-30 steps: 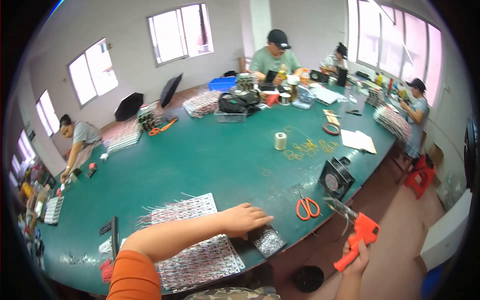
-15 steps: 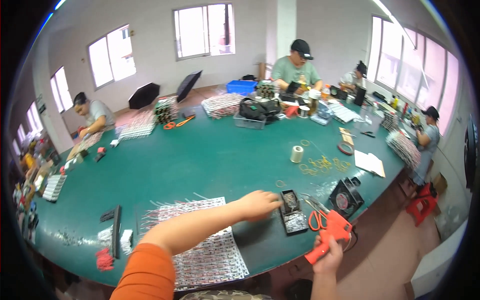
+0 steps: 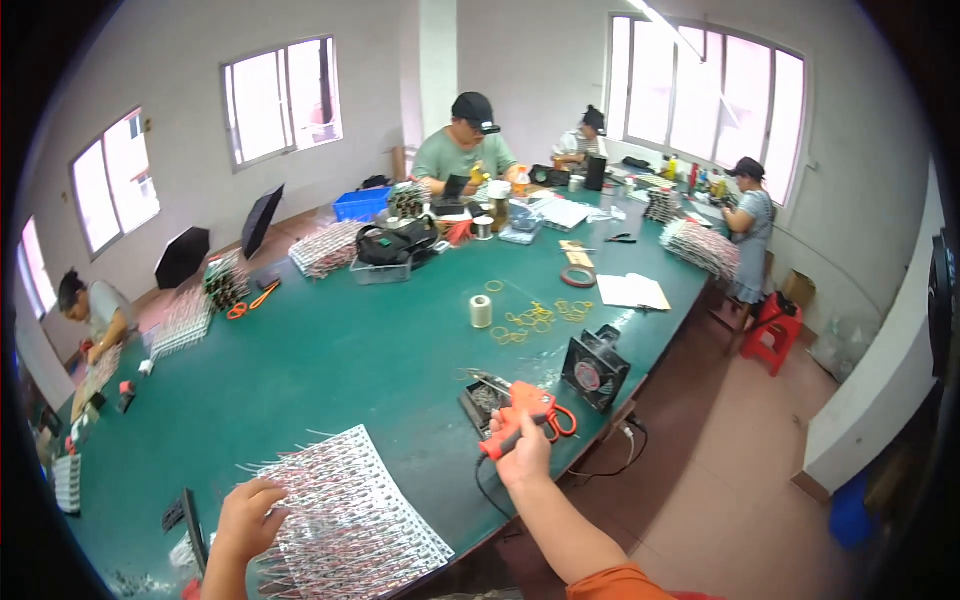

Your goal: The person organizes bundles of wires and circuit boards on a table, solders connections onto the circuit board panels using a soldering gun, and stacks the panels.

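Observation:
My right hand (image 3: 522, 452) grips a red soldering gun (image 3: 528, 402) by its handle, its metal tip pointing away to the left and its dark cord hanging down. Under and beside the gun is a black parts box (image 3: 478, 408), partly hidden. The orange handles (image 3: 565, 424) of scissors show right behind the gun. My left hand (image 3: 250, 518) hovers at the left edge of a white sheet of small boards (image 3: 365, 500) with rows of red and pale wires. Its thumb and fingers are curved but apart, and I see nothing between them.
Right of the gun stands a black fan (image 3: 596, 370). Beyond lie a wire spool (image 3: 481, 312), yellow rings (image 3: 535, 318), a tape roll (image 3: 577, 276) and paper (image 3: 633, 291). A dark bar (image 3: 194, 530) lies left of the sheet. Several co-workers sit around the green table (image 3: 330, 360).
The view has swung to the right. My left hand has drawn back from the parts box to the sheet's left side. My right hand has brought the soldering gun in over the box.

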### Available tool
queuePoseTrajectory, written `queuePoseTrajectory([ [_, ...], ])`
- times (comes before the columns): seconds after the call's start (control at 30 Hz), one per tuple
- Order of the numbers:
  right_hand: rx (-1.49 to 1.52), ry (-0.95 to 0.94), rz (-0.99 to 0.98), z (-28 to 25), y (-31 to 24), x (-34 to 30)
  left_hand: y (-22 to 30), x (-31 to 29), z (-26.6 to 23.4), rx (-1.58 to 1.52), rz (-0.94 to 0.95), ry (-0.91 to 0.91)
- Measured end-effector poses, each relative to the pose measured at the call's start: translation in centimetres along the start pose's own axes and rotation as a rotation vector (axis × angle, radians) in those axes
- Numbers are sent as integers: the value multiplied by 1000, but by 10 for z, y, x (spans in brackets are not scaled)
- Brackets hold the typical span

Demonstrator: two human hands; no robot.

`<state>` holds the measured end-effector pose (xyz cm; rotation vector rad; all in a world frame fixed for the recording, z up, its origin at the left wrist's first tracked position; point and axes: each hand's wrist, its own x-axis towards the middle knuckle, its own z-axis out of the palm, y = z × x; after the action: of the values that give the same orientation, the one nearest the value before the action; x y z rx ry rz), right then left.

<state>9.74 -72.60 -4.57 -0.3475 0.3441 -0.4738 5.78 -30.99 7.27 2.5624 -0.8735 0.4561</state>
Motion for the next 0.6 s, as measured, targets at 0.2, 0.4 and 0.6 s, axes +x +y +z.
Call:
queuePoseTrajectory([
  [0.2, -35, 4, 63, -6, -14, -23, -15, -47, -12, -6, -69, 65],
  [0.4, -533, -345, -146, -20, -32, -98, -7, -80, -29, -20, -202, 95],
  [0.6, -1039, -428, -344, -38, -25, -136, -17, -115, -32, 81, -144, 98],
])
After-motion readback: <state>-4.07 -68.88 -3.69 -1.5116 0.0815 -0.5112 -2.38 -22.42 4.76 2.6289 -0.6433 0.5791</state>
